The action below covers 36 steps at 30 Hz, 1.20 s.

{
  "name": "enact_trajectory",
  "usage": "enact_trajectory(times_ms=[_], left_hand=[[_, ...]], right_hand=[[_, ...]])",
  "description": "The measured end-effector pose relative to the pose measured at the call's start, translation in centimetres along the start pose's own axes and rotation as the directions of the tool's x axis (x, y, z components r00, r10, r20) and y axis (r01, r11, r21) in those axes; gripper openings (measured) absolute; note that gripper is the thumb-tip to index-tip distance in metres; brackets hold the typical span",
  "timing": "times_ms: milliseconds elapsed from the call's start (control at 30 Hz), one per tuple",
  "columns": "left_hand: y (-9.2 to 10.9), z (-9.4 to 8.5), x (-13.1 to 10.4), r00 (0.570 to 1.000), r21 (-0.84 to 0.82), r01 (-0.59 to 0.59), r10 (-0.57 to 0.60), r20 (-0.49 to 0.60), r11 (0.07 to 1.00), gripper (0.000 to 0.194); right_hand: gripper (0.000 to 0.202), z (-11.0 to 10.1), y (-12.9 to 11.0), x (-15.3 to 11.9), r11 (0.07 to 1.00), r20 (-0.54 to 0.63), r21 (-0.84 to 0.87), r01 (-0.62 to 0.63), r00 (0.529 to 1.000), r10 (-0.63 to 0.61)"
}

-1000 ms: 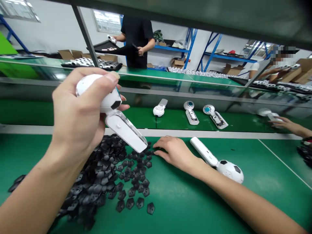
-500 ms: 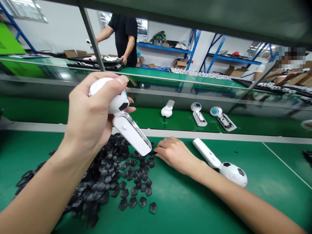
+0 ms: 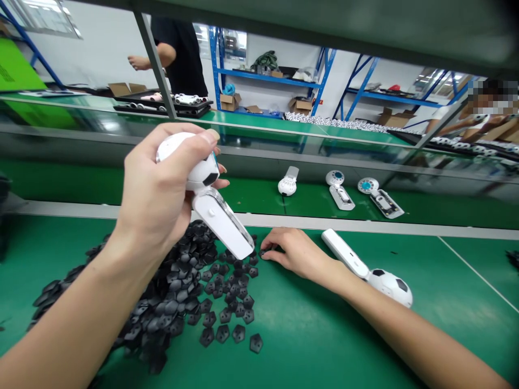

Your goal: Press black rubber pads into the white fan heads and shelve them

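My left hand [image 3: 162, 183] is closed around the round head of a white handheld fan [image 3: 223, 224] with black football patches. Its handle slants down to the right, above the heap of black pentagon pieces [image 3: 162, 297]. Just right of the loose pieces, my right hand [image 3: 294, 251] rests low at the green table, thumb and fingers pinched on a small black pentagon piece [image 3: 263, 252]. Another white fan [image 3: 389, 287] with football patches lies on the table beyond my right forearm, which partly overlaps it.
On the green strip behind the white ledge [image 3: 304, 221] lie a white fan [image 3: 287, 183] and two opened fans [image 3: 341, 197] with blue centres. A metal post [image 3: 154, 59] stands at the left. Across the line, a person in black [image 3: 178, 54] stands near black trays [image 3: 190, 108].
My left hand and its fan have shifted slightly right. The fingers of my right hand have drawn back a little, exposing a black piece at their tips. The person in black has moved left.
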State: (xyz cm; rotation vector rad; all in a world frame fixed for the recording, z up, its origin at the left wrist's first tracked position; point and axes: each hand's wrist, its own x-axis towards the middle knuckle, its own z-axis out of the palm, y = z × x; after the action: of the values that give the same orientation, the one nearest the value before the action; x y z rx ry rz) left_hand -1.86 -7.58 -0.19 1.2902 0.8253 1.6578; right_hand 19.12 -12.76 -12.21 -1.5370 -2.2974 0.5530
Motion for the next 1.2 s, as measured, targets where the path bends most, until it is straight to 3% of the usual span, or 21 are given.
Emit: enact_trajectory(times_ms=[267, 400, 467, 533, 667, 833, 933, 1000, 1033, 1100, 1200], left_hand=[[-0.2, 0.0, -0.4, 0.999, -0.008, 0.031, -0.031, 0.007, 0.999, 0.025], [-1.3, 0.6, -1.3, 0.997, -0.019, 0.065, -0.064, 0.04, 0.998, 0.031], [-2.5, 1.1, -2.0, 0.993, -0.023, 0.084, -0.082, 0.082, 0.996, 0.037], [-4.1, 1.6, -2.9, 0.983, -0.014, 0.132, -0.129, 0.134, 0.991, 0.041], [-6.5, 2.3, -4.2, 0.943, 0.015, 0.266, -0.263, 0.203, 0.964, 0.041], [-6.4, 2.2, -4.7, 0.925, -0.016, 0.295, -0.281, 0.255, 0.956, 0.034], [-5.9, 2.1, -4.7, 0.851, 0.048, 0.335, -0.324, 0.414, 0.941, 0.035], [-5.7, 2.0, -4.8, 0.778, 0.109, 0.348, -0.352, 0.521, 0.931, 0.035], [-5.7, 2.0, -4.9, 0.765, 0.123, 0.335, -0.345, 0.544, 0.934, 0.033], [-5.8, 2.1, -5.3, 0.806, 0.104, 0.265, -0.279, 0.522, 0.959, 0.033], [-5.6, 1.9, -5.7, 0.915, 0.031, 0.092, -0.097, 0.392, 0.995, 0.034]], right_hand=[[0.007, 0.4, -0.2, -0.2, 0.98, -0.072, 0.197, -0.015, 0.997, 0.029], [0.015, -1.2, -0.3, -0.1, 0.937, -0.196, 0.35, 0.012, 0.979, 0.06], [0.007, -2.7, -0.2, -0.1, 0.876, -0.306, 0.478, 0.057, 0.946, 0.106], [0.014, -4.3, -0.2, -0.3, 0.807, -0.405, 0.58, 0.109, 0.899, 0.169], [0.024, -6.5, -0.7, -1.0, 0.747, -0.477, 0.644, 0.165, 0.85, 0.223], [0.008, -6.8, -1.4, -1.2, 0.741, -0.571, 0.624, 0.25, 0.793, 0.213], [0.004, -6.8, -1.8, -1.3, 0.764, -0.611, 0.585, 0.272, 0.767, 0.195], [0.003, -7.0, -2.3, -1.5, 0.744, -0.606, 0.607, 0.281, 0.769, 0.204], [0.002, -7.1, -2.6, -1.7, 0.725, -0.598, 0.628, 0.283, 0.772, 0.217], [0.002, -7.3, -3.4, -2.1, 0.683, -0.582, 0.672, 0.286, 0.773, 0.25], [0.01, -7.4, -4.7, -2.7, 0.581, -0.517, 0.763, 0.284, 0.807, 0.285]])
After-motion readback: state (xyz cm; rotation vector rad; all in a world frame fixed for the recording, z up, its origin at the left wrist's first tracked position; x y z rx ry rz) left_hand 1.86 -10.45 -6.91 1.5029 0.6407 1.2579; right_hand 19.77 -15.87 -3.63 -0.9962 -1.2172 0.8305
